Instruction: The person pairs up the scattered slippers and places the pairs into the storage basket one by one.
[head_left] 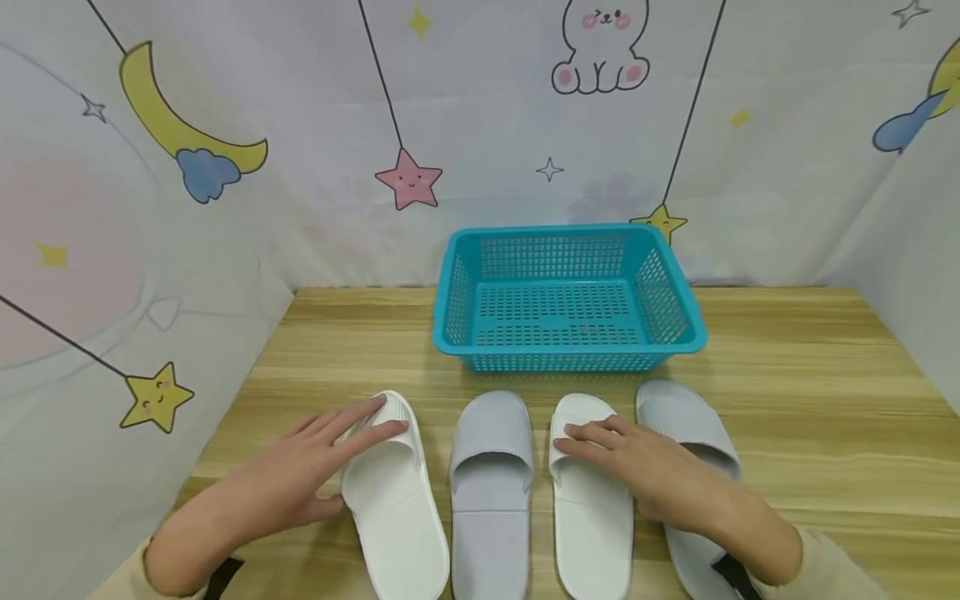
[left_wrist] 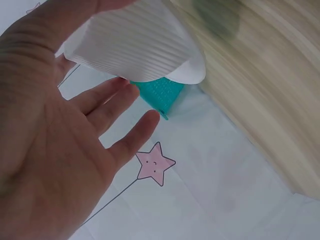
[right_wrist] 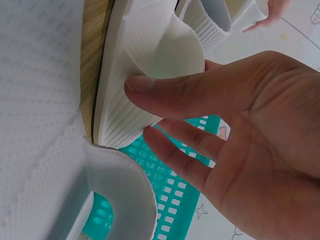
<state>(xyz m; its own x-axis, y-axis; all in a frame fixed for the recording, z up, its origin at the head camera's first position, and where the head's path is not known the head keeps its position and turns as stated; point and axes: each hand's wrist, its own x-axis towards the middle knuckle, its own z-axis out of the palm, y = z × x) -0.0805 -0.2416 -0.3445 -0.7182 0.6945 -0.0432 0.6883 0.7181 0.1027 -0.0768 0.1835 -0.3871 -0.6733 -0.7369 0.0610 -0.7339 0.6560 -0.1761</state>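
Note:
Two white and two grey slippers lie side by side, toes away from me, colours alternating. My left hand (head_left: 300,471) is at the leftmost white slipper (head_left: 405,533), its extended fingers over the ribbed strap. In the left wrist view those fingers are spread beside the strap (left_wrist: 135,45). My right hand (head_left: 648,471) is over the other white slipper (head_left: 592,542), fingertips at its strap. The right wrist view shows its thumb (right_wrist: 160,92) across the strap's side, with the other fingers loosely extended. Between the white slippers lies a grey slipper (head_left: 491,542); my right forearm partly covers the rightmost grey slipper (head_left: 678,412).
A blue-green perforated plastic basket (head_left: 570,348) stands behind the slippers with nothing visible inside. The wood-grain tabletop (head_left: 810,400) runs back to a white cloth (head_left: 495,108) printed with stars, a moon and an animal. More cloth hangs at both sides.

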